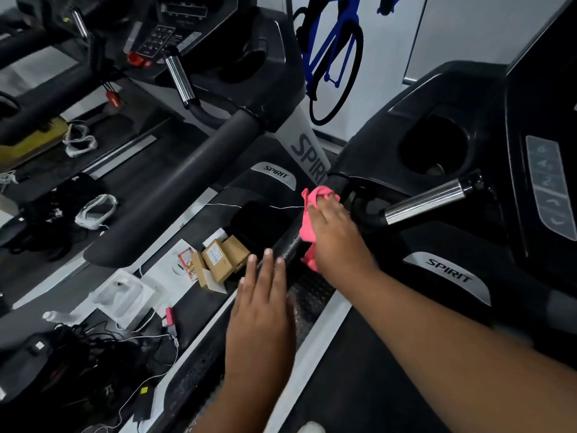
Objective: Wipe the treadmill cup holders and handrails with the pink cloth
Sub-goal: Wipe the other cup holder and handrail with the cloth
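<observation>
Your right hand [334,232] presses the pink cloth [307,226] around the left handrail [288,245], whose length runs from near-left to far-right; your left hand [260,295] hovers flat and empty, just nearer

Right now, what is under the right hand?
The pink cloth, pressed by the right hand onto the black handrail. Cloth edges show; its middle and the rail beneath are covered.

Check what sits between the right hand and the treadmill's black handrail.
In the head view, only the pink cloth lies between them: the right hand presses it onto the handrail. The left hand is open, just short of the rail.
</observation>
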Demonstrator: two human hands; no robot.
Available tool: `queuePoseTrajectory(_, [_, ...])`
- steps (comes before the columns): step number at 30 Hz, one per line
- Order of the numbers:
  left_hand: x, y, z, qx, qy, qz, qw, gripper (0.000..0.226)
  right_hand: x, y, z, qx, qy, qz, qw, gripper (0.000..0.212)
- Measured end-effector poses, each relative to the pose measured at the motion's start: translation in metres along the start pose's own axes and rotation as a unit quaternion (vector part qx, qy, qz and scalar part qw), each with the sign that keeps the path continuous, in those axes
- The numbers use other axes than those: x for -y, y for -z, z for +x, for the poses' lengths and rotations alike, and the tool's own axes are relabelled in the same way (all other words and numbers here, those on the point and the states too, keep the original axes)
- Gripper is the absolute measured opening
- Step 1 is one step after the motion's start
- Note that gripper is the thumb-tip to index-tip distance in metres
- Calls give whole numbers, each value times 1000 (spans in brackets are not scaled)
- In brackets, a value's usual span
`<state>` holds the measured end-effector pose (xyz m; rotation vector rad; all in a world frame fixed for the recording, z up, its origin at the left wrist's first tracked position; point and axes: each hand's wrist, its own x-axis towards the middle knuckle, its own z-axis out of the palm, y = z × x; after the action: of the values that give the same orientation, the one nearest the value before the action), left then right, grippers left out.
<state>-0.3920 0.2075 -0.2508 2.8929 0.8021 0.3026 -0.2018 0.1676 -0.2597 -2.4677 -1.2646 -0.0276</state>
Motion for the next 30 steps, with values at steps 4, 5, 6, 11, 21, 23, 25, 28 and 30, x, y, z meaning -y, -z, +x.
queuePoseTrajectory(4, [6, -7, 11, 40, 21, 15, 999, 80, -4, 5, 11, 11, 43, -2, 999, 95])
queuePoseTrajectory(5, [5, -8, 12, 42, 29, 15, 999, 81, -6, 6, 17, 10, 30, 4, 1000, 87])
queuePoseTrajectory(6, [4, -8, 12, 43, 36, 13, 998, 82, -8, 7, 22, -2, 7, 8, 1000, 79])
queuePoseTrajectory(11, [3, -11, 9, 43, 45, -2, 998, 87, -7, -10, 4, -72, -36, 43, 996, 73])
queuePoseTrajectory(21, [2, -13, 14, -5, 24, 2, 1000, 74, -4, 3, 30, -50, -35, 13, 998, 93])
queuePoseTrajectory(23, [0, -12, 17, -18, 33, -11, 999, 62, 2, -3, 15, -52, -53, 50, 996, 99])
queuePoseTrajectory(25, [-1, -12, 22, -28, 54, -25, 998, 52, 11, -12, -4, -48, -23, 86, 995, 98])
queuePoseTrajectory(28, [0, -12, 25, -17, 61, -30, 998, 53, 11, -13, -5, -30, 46, 64, 996, 91])
queuePoseTrajectory(30, [0, -13, 26, -5, 64, -34, 997, 57, 1, -6, 9, -18, 34, 44, 998, 97])
